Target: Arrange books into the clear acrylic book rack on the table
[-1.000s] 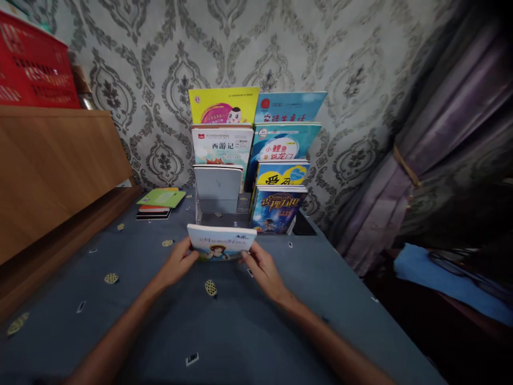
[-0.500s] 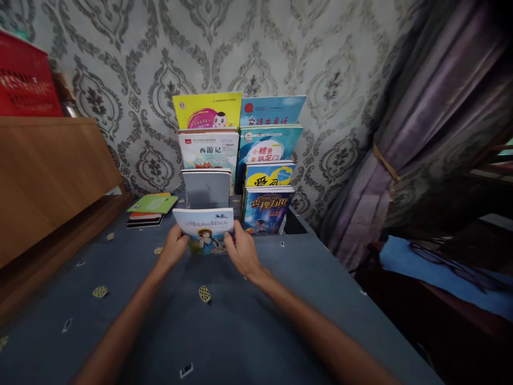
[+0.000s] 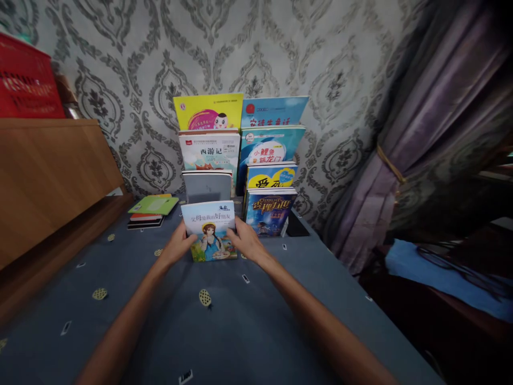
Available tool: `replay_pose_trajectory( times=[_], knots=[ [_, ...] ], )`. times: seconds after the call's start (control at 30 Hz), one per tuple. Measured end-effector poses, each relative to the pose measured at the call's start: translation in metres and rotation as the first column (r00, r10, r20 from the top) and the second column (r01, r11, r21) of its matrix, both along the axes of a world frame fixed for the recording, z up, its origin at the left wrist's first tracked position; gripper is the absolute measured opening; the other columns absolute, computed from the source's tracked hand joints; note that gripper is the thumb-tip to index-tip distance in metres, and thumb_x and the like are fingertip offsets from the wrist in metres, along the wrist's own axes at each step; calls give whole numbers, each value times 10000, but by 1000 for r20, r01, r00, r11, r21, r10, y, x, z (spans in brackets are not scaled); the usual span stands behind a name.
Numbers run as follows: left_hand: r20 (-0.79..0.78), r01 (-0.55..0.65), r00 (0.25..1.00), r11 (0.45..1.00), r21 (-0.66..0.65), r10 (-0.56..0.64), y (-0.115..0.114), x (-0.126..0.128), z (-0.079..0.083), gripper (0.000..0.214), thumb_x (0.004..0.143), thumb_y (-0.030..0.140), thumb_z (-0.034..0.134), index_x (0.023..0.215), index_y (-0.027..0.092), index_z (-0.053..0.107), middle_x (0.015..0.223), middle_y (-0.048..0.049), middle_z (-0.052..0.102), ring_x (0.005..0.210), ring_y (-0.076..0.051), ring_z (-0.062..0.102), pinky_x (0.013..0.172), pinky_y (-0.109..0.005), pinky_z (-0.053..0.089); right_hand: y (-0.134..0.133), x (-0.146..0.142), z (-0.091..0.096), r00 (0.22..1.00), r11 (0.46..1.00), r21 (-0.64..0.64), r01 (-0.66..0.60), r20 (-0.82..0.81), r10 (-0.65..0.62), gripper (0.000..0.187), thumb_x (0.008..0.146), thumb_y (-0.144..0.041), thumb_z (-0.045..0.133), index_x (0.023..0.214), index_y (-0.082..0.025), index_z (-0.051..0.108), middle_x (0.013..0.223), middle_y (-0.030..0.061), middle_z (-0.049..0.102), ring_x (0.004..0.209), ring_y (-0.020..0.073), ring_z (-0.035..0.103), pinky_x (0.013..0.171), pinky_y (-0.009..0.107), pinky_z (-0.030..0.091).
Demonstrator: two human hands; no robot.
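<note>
A children's book (image 3: 211, 232) with a girl in a yellow hat on its cover stands nearly upright between my hands, its front facing me. My left hand (image 3: 179, 243) grips its left edge, thumb over the cover. On the right edge, my right hand (image 3: 245, 239) holds it the same way. Right behind it is a grey book (image 3: 208, 186), its lower part hidden. Further back in that column rise a white book (image 3: 210, 152) and a yellow book (image 3: 208, 111). A dark blue book (image 3: 267, 213) fronts the column to the right.
Several thin books lie stacked under a green book (image 3: 154, 205) at the left. A wooden cabinet (image 3: 52, 176) bearing a red basket (image 3: 30, 80) borders the left side. At right are a purple curtain (image 3: 360, 214) and a blue cloth (image 3: 412, 267) with eyeglasses. A dark flat object (image 3: 297, 226) lies by the books.
The held book has tilted up to stand more upright, so its cover now shows fully. Both hands have stayed on its edges.
</note>
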State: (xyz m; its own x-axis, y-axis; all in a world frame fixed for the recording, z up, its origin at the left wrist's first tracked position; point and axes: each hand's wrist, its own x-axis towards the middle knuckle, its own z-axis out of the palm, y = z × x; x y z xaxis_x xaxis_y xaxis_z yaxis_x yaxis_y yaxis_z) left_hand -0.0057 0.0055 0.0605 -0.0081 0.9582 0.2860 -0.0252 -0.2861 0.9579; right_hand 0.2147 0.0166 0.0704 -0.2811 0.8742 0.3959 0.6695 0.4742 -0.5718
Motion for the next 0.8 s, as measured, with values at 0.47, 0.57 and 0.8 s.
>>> replay_pose_trajectory(
  times=[0.47,0.57,0.8],
  knots=[
    [-671,149,729,925,351,137,-60,-3,8,318,934,272,501,1202,187,649,1140,-82,718,1036,-244,662,943,-412,526,16,19,-22,837,952,-58,-299,-495,233,217,837,-208,556,999,-205,700,962,47,719,929,230,638,863,403,523],
    [-815,319,532,837,444,230,-88,11,3,526,934,101,404,1434,245,478,1369,-92,608,1228,-237,583,1016,-417,482,17,18,-31,756,909,-91,-407,-593,279,243,805,-223,616,1024,-230,720,1054,45,719,986,230,645,930,428,509],
    [-931,385,225,852,355,286,-111,38,-38,671,897,11,360,1529,230,316,1513,-112,480,1373,-254,466,1062,-467,429,13,26,-69,545,651,-429,-627,-838,-26,354,819,-348,701,1142,-204,700,995,67,762,870,221,703,857,405,554]
  ],
)
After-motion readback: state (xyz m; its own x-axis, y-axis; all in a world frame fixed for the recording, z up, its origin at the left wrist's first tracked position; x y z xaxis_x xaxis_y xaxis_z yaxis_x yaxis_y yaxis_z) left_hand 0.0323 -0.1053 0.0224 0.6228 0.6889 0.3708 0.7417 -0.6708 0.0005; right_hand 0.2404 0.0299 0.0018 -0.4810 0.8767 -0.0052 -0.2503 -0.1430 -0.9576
